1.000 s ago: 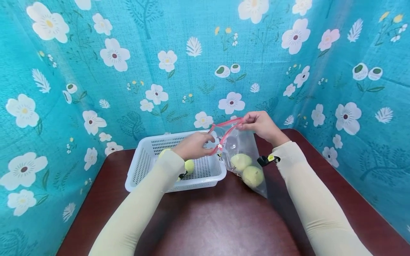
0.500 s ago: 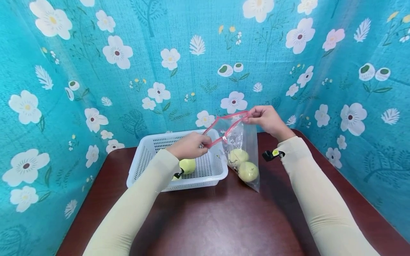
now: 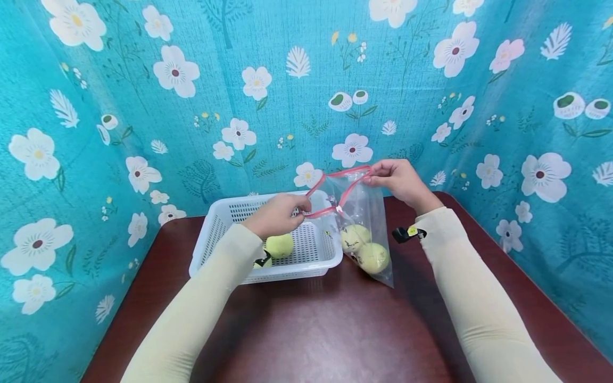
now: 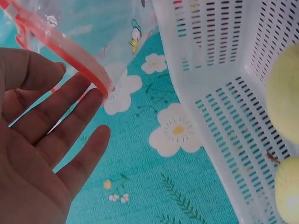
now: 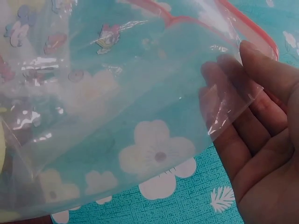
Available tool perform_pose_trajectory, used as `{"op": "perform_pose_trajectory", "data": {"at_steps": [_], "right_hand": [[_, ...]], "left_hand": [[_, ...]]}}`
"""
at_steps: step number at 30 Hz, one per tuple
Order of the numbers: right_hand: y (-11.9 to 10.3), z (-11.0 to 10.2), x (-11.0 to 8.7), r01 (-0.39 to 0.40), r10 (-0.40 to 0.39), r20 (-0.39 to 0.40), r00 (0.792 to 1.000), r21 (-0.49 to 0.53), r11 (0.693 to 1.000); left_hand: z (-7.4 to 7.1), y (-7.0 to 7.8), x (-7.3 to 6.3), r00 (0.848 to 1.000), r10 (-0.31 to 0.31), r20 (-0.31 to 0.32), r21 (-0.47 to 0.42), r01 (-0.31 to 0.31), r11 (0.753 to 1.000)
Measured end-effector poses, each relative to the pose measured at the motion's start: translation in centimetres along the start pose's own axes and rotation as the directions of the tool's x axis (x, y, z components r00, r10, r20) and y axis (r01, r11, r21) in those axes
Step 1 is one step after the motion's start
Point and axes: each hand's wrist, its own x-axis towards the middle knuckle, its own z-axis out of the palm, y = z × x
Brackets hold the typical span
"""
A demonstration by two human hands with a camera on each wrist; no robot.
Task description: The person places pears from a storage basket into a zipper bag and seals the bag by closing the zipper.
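White mesh basket [image 3: 306, 244] is sitting on the dark red worktop [image 3: 306, 324]. Clear bag [image 3: 371, 213] is hanging just right of the basket; can't tell if it's touching the basket wall or if its bottom is resting on the worktop. Hands: left hand [image 3: 278, 213] is closing thumb and fingers on the bag's red edge [image 4: 74, 60], showing across the basket's right half in head view; little finger [image 4: 91, 154] is sticking out free. Right hand [image 3: 399, 181] is pinching the same edge at the opposite corner, right of the basket. Bag mouth is gaping between them. Upper fruit [image 3: 355, 238] and lower fruit [image 3: 373, 257], both yellow-green, are lying against each other low in the bag, right of the basket. Larger-looking fruit [image 4: 286, 95] and stemmed fruit [image 4: 288, 189] are sitting inside the basket. Flowered curtain [image 3: 287, 122] is hanging behind the basket.
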Motion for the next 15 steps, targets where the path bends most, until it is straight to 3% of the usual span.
{"op": "perform_pose_trajectory", "data": {"at_steps": [7,15], "right_hand": [[-0.3,0.7,0.5,0.008,-0.008,-0.017,1.000,0.024,1.000],[0.0,0.9,-0.2,0.008,-0.005,-0.065,0.998,0.032,0.999]], "left_hand": [[-0.8,-1.4,-1.0,0.999,-0.040,-0.030,0.035,0.041,0.999],[-0.2,-3.2,-2.2,0.993,-0.086,0.077,0.087,0.079,0.993]]}}
